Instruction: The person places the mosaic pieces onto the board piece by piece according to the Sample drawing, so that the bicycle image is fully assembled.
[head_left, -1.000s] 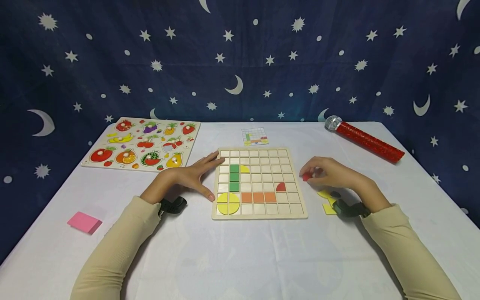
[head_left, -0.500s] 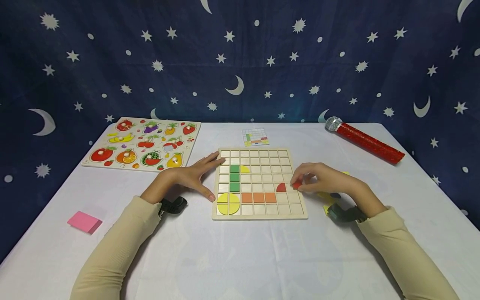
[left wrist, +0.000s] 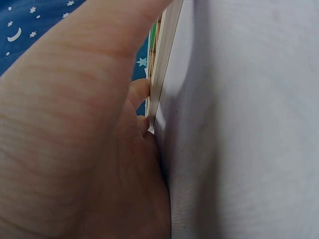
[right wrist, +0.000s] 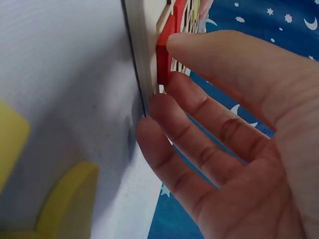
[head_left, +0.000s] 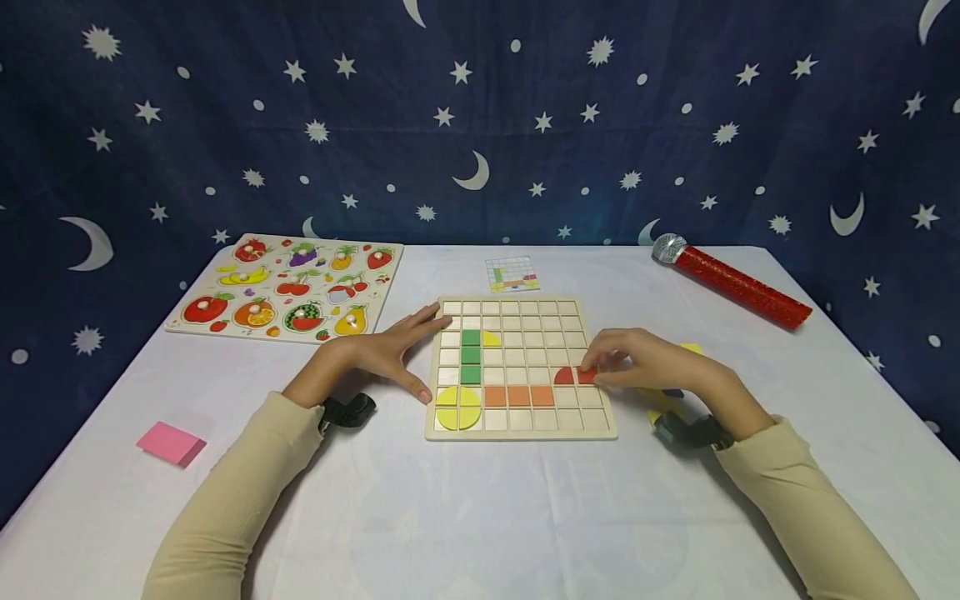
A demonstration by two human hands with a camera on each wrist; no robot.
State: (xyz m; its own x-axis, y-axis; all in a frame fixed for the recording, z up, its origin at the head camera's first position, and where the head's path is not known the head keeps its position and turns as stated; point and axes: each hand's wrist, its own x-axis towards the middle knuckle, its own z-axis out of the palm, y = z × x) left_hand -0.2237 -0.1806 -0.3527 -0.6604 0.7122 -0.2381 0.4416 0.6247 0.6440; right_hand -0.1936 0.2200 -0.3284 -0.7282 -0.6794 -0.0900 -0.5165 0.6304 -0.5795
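A wooden grid board lies on the white table. My left hand spreads its fingers against the board's left edge, thumb near the lower corner. With thumb and fingertips, my right hand pinches a red tile in a cell at the board's right side. Beside that tile sits a red quarter-circle. Green squares form a column, orange squares form a row, and yellow quarter-circles make a disc at lower left. Another yellow quarter-circle sits near the green column.
Loose yellow pieces lie on the table under and beside my right wrist, partly hidden. A pattern card lies behind the board. A fruit puzzle is at back left, a red microphone at back right, a pink folded paper at left.
My right hand has moved left from the table beside the board, bringing the red tile into the cell next to the red quarter-circle. My left hand has stayed in place.
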